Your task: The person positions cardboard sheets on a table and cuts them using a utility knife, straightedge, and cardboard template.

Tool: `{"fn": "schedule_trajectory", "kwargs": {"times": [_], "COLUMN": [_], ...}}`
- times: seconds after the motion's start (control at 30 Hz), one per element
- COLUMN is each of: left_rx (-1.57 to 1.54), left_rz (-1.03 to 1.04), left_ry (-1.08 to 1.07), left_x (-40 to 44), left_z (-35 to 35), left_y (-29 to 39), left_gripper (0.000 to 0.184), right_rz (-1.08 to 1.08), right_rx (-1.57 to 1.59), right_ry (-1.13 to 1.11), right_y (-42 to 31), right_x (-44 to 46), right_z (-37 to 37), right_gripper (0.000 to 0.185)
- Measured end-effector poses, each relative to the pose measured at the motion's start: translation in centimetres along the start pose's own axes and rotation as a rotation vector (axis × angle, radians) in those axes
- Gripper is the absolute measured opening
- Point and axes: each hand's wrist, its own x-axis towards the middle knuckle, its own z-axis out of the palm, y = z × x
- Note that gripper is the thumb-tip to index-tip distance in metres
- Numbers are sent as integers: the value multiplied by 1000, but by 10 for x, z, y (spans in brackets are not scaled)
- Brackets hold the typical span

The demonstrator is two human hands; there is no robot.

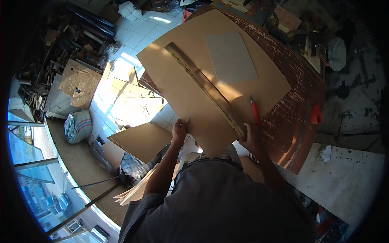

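Observation:
A large brown board [162, 60] lies over the scratched red-brown table, its near corner reaching toward my waist. My left hand [180, 130] is closed on the board's left edge. At the near end of a long wooden straightedge [204, 89], my right hand [248, 137] has its fingers wrapped round the end, over the board's near right edge. The straightedge runs diagonally across the board. A grey rectangular sheet [231, 58] lies flat on the board's far part. The red-handled cutter [255, 111] rests on the board's right side, its blade pointing away from me.
A red tape roll [316, 114] and a metal strip [299, 141] lie on the table [279, 133]. Left are a leaning brown panel [144, 141], board offcuts [135, 91] on the tiled floor and a striped sack [78, 126]. A pale worktop [344, 174] stands right.

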Motion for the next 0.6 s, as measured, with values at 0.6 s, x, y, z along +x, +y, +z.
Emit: {"fn": "schedule_trajectory", "kwargs": {"times": [0.6], "left_rx": [-137], "left_rz": [-92], "left_ry": [-139], "left_x": [-49], "left_z": [51], "left_y": [-40], "left_gripper": [37], "right_rz": [-143], "right_rx": [188], "right_ry": [89], "right_y": [2], "right_x": [91], "right_z": [30], "right_gripper": [64]}}
